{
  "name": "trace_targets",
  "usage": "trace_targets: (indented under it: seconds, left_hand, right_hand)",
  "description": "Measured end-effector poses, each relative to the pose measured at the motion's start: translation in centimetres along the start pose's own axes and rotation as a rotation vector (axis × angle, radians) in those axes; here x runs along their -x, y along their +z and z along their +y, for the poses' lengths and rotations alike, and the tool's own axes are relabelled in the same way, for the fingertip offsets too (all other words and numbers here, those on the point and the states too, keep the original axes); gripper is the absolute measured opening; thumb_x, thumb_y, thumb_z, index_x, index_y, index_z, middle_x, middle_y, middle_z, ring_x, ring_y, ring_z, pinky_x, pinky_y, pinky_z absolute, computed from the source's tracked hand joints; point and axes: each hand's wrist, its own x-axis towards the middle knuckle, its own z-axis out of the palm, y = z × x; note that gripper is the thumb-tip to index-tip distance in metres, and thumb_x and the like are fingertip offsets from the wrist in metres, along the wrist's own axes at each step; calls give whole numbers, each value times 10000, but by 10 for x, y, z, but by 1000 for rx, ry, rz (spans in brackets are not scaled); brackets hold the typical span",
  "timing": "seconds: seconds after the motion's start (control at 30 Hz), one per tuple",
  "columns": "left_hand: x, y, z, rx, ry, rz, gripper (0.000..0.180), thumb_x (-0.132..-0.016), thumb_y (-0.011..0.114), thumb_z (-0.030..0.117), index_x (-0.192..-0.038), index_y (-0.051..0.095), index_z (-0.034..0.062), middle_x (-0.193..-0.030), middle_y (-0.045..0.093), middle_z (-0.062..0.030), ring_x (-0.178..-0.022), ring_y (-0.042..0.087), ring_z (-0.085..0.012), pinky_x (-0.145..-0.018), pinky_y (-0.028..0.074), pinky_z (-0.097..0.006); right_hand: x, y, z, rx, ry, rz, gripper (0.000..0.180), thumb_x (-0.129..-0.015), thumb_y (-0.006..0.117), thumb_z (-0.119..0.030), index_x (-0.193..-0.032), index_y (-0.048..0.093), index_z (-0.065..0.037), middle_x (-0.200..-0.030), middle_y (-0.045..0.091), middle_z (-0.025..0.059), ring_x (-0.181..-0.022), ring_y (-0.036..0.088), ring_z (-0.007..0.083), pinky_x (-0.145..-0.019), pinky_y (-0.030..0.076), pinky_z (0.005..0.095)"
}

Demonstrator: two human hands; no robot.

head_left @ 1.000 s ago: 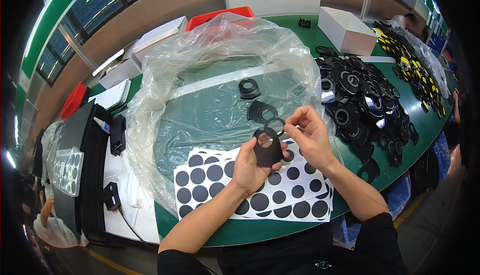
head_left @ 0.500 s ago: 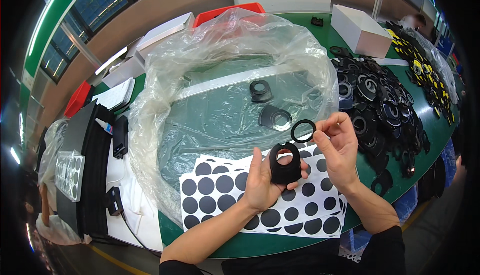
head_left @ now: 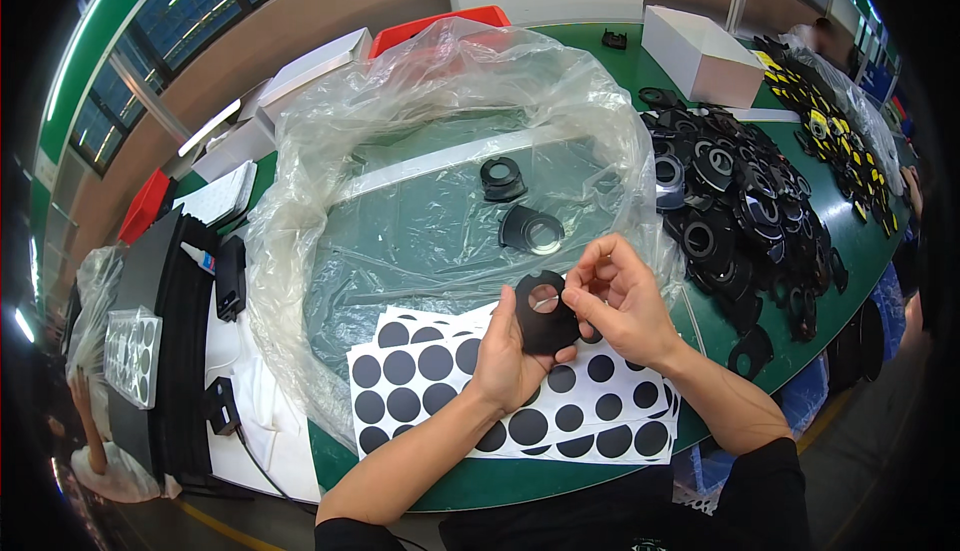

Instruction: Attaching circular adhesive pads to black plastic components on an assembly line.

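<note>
My left hand [head_left: 507, 359] holds a flat black part [head_left: 544, 314] with a round hole, upright above white sheets of black round stickers [head_left: 450, 376]. My right hand [head_left: 618, 301] pinches the part's right edge, thumb and fingers closed on it beside the hole. Two similar black parts [head_left: 530, 229] [head_left: 500, 179] lie inside the large clear plastic bag [head_left: 420, 131] just beyond my hands.
A heap of black parts [head_left: 740, 201] covers the green table [head_left: 850, 251] at right, with yellow-and-black pieces [head_left: 830, 131] farther back. White boxes [head_left: 705, 51] and a red bin [head_left: 430, 26] stand behind. Black trays and a foam strip [head_left: 175, 321] lie at left.
My right hand held a thin black ring up beside the part; now it is down against the part's hole and the ring is no longer seen apart.
</note>
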Motion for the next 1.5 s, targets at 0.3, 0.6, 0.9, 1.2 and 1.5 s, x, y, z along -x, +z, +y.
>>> trace_targets:
  seconds: [0.3, 0.6, 0.9, 1.2, 1.5]
  left_hand:
    - [0, 0, 2, -24, 8, -14, 545, -999, 165, 509, -1144, 480, 89, -1088, 543, -72, -921, 527, -189, -664, 411, -296]
    - [0, -1, 1, -13, 11, -37, 539, -1000, 163, 504, -1136, 479, 90, -1093, 544, -74, -925, 525, -188, -667, 403, -295]
    - [0, 1, 3, -14, -1, -38, 510, -993, 200, 511, -1133, 481, 108, -1084, 548, -50, -915, 527, -160, -668, 400, -285]
    - [0, 3, 1, -47, 3, 118, 138, -958, 459, 172, -1060, 466, 80, -1018, 565, -104, -856, 574, -212, -594, 437, -303]
    - [0, 0, 0, -62, 16, 123, 128, -935, 466, 130, -1049, 455, 71, -1006, 559, -105, -827, 558, -189, -585, 447, -311]
  right_hand:
    - [-3, -2, 5, 24, 36, -46, 247, -875, 601, 12, -1005, 404, -59, -861, 556, 47, -649, 513, 50, -500, 432, 169]
    - [-2, -1, 6, 22, 35, -31, 195, -872, 615, -23, -962, 443, -42, -832, 554, 23, -644, 500, 40, -502, 418, 176]
    - [-3, -2, 8, 38, 20, -32, 178, -870, 620, -29, -929, 452, -41, -803, 548, 19, -607, 492, 37, -502, 414, 181]
    - [-3, -3, 9, 79, 13, -28, 163, -855, 619, -15, -915, 469, -37, -793, 563, 25, -618, 522, 48, -541, 439, 194]
    - [-3, -2, 12, 374, -235, -2, 166, -818, 643, -3, -920, 513, -18, -824, 598, 55, -716, 590, 122, -608, 487, 240]
